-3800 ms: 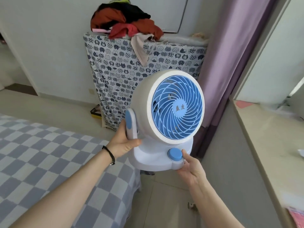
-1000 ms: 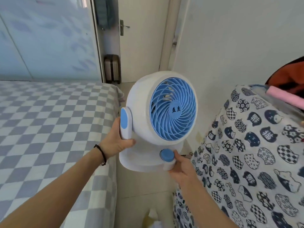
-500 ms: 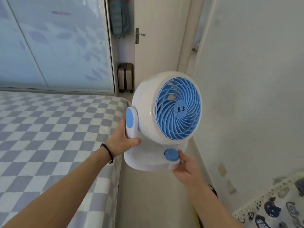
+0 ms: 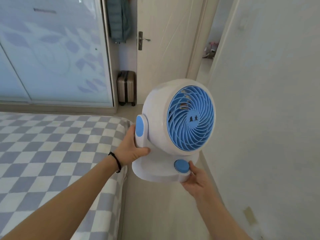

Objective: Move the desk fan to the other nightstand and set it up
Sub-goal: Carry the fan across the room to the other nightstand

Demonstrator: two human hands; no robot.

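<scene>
The desk fan (image 4: 174,129) is white with a blue spiral grille and a blue round knob on its base. It hangs upright in the air over the floor strip between the bed and the wall. My left hand (image 4: 129,149) grips the fan's left support arm, thumb across the front. My right hand (image 4: 195,182) holds the base from below at its right corner, thumb beside the blue knob. No nightstand is in view.
A bed (image 4: 52,153) with a blue-and-white checked cover fills the left. A white wall (image 4: 268,101) runs along the right. Ahead are a wardrobe with frosted sliding doors (image 4: 52,54), a small suitcase (image 4: 126,88) and an open white door (image 4: 164,40).
The view has swung left and moved on: the cat-print covered furniture has left the frame, and the wardrobe, suitcase and door have come closer. Both hands keep the same hold on the fan.
</scene>
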